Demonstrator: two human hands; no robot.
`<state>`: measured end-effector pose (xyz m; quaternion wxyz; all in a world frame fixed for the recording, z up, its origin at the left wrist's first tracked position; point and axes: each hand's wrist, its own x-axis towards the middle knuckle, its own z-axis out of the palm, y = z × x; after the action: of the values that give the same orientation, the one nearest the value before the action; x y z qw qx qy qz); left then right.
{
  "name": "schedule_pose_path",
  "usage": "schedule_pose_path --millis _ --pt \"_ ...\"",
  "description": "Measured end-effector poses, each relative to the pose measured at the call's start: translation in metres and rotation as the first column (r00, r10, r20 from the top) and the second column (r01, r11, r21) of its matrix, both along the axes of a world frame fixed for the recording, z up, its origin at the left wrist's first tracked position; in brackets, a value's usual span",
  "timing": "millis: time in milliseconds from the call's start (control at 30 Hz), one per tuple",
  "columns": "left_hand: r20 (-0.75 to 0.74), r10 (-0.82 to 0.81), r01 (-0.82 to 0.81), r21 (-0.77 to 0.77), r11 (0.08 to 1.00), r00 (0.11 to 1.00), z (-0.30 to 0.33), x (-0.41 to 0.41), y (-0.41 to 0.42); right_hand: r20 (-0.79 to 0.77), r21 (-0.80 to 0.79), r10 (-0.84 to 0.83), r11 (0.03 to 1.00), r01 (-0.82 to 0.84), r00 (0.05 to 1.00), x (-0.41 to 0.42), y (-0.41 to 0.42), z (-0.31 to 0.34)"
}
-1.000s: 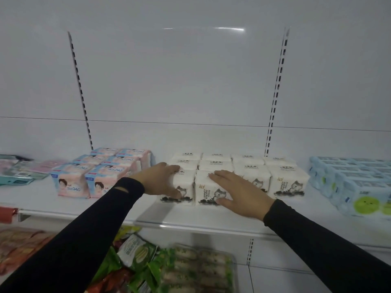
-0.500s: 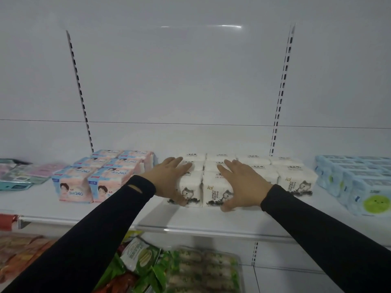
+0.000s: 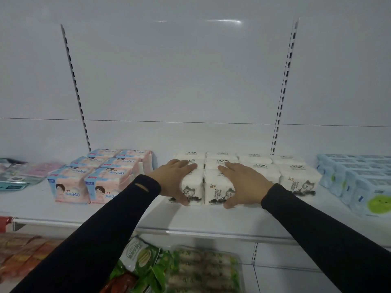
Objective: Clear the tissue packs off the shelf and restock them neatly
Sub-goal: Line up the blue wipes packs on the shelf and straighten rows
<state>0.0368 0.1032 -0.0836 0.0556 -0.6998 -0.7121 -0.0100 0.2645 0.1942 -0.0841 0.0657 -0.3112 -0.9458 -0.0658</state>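
Both grips, left hand (image 3: 173, 180) and right hand (image 3: 243, 182), clasp the two front white plastic-wrapped tissue packs (image 3: 204, 187) at frame centre, thumbs in front, fingers reaching over the tops.

The scene is evenly but rather dimly lit, with a cool grey cast over the white back panel (image 3: 190, 81). A soft streak of glare (image 3: 222, 21) high on that panel suggests a lamp overhead. Shadows are faint: a pale one lies on the shelf (image 3: 190, 218) under the forearms. The wide lens bends the slotted uprights (image 3: 284, 85) outward and curves the shelf edge. Detail is soft throughout; the blue packs (image 3: 364, 182) at the right edge and the goods (image 3: 19, 174) at far left are smeared, and the black sleeves (image 3: 95, 240) show almost no texture.
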Motion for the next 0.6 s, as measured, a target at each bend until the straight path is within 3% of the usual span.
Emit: schedule_pose_path --millis 300,400,500,600 --pt "-0.078 0.022 -0.026 -0.055 0.998 0.997 0.014 0.01 -0.006 -0.002 -0.025 0.016 1.0 -0.016 1.0 0.003 -0.001 0.001" --pt "0.026 0.024 -0.022 -0.075 0.997 0.999 0.028 0.024 -0.009 -0.1 -0.12 0.035 0.992 -0.047 0.994 0.019 -0.004 0.005" --pt "0.192 -0.032 0.033 0.0 0.999 0.981 0.039 0.047 0.002 -0.177 -0.119 0.015 0.992 -0.037 0.984 0.047 0.004 0.01" --pt "0.189 -0.117 0.104 0.081 0.991 0.975 0.039 0.079 0.02 -0.261 -0.096 -0.042 0.995 0.018 0.964 0.085 0.025 0.011"
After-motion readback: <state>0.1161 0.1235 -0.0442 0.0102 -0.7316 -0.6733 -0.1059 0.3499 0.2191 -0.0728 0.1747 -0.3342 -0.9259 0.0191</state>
